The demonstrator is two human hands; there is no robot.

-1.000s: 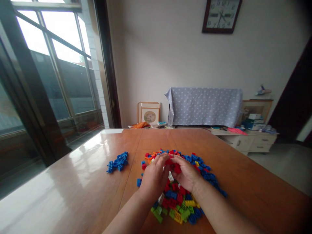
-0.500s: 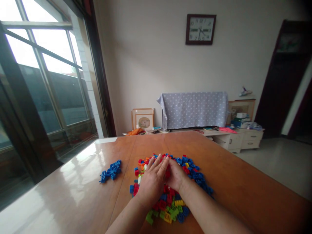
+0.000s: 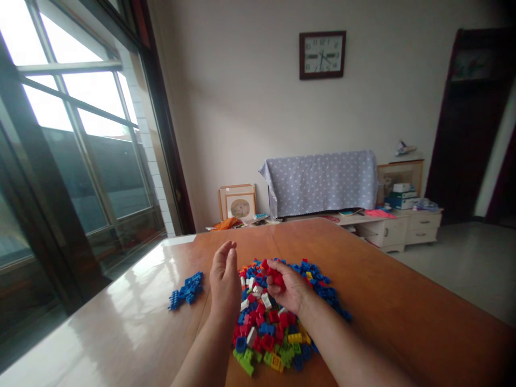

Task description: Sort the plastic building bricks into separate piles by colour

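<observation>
My right hand [image 3: 291,285] is curled around several red building bricks [image 3: 276,278], over the far middle of a mixed pile of plastic bricks [image 3: 266,328]. Held upright at the pile's left edge, my left hand [image 3: 226,282] has its fingers loosely extended and shows nothing in them. Red, white, blue, green and yellow bricks lie below and between both hands. A joined blue brick piece [image 3: 187,290] rests on the table to the left of my left hand.
The wooden table [image 3: 382,301] has a pale patch at its far left corner. Beyond it stand a low white cabinet [image 3: 421,228], a cloth-covered object [image 3: 322,183] and framed pictures [image 3: 239,204]. Glass windows [image 3: 88,134] line the left side.
My hands were together over the pile. My left hand has moved away leftward and turned upright, uncovering the red bricks in my right hand. The view has shifted slightly.
</observation>
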